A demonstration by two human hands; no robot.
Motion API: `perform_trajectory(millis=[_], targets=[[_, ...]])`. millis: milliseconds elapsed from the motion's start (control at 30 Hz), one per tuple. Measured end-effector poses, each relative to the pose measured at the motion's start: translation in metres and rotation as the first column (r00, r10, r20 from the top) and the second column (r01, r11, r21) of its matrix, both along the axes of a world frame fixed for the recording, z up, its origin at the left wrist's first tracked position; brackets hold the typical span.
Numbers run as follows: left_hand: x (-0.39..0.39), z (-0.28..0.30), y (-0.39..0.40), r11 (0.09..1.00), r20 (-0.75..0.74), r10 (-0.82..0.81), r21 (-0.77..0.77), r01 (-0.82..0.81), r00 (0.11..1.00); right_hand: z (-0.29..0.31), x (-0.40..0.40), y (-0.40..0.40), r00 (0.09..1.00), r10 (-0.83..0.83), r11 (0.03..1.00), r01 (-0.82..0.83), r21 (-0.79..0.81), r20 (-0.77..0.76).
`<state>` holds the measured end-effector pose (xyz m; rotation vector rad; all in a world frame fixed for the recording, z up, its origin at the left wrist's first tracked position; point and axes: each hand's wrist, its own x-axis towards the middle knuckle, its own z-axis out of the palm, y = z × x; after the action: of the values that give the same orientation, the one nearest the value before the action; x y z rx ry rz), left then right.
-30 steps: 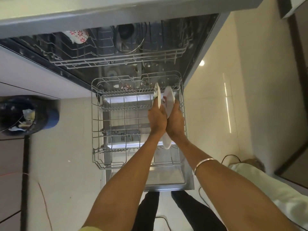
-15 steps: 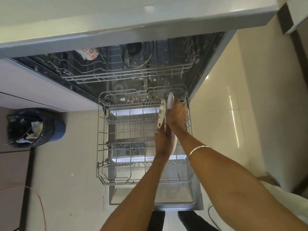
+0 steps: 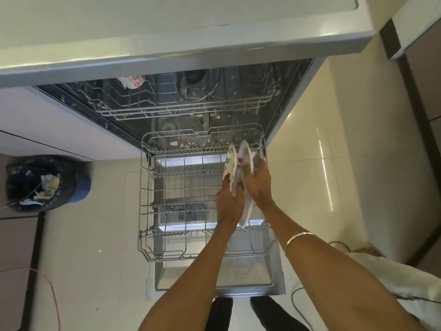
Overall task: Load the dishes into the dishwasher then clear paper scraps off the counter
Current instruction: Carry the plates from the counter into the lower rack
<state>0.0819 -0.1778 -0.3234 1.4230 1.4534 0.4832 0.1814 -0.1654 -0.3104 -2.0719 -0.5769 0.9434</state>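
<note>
The dishwasher stands open with its lower wire rack (image 3: 164, 211) pulled out over the dropped door (image 3: 214, 280). Over the rack's right side I hold two white patterned plates on edge, side by side. My left hand (image 3: 229, 201) grips the left plate (image 3: 232, 163) by its near rim. My right hand (image 3: 259, 181) grips the right plate (image 3: 245, 156), whose lower edge (image 3: 245, 216) shows below my hands. The upper rack (image 3: 191, 108) holds a floral cup (image 3: 132, 81) and a glass pot lid (image 3: 200, 88).
A dark bin (image 3: 45, 182) with paper waste stands on the floor to the left. The counter edge (image 3: 181, 53) overhangs the dishwasher. Red wire (image 3: 51, 292) and a black cable (image 3: 296, 299) lie on the tiled floor. My feet (image 3: 238, 314) are just behind the door.
Both hands have stayed on the two plates over the rack's right side. My right hand went further toward the back, then drew level with the left; the plates' far rims now stand a little apart.
</note>
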Motion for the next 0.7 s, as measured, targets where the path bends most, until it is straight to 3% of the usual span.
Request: perform_trajectory(millis=[200,333,600,700], targets=[[-0.009,0.013,-0.005,0.997,-0.035,-0.007,-0.074,0.004,0.999,0.018,-0.001,-0.019,0.999,0.032,0.995,-0.034,-0.092,-0.023],[-0.017,0.033,-0.01,0.998,-0.059,-0.056,-0.016,0.055,0.997,0.033,-0.004,-0.029,0.996,-0.018,0.994,0.01,-0.105,-0.082],[-0.043,0.103,-0.013,0.983,-0.266,-0.129,0.09,0.158,0.955,0.128,-0.007,-0.043,0.997,-0.031,0.996,0.025,-0.088,-0.066],[-0.055,0.139,-0.018,0.98,-0.269,-0.145,0.095,0.176,0.952,0.171,-0.01,-0.052,1.0,0.01,0.988,-0.014,-0.156,-0.023]])
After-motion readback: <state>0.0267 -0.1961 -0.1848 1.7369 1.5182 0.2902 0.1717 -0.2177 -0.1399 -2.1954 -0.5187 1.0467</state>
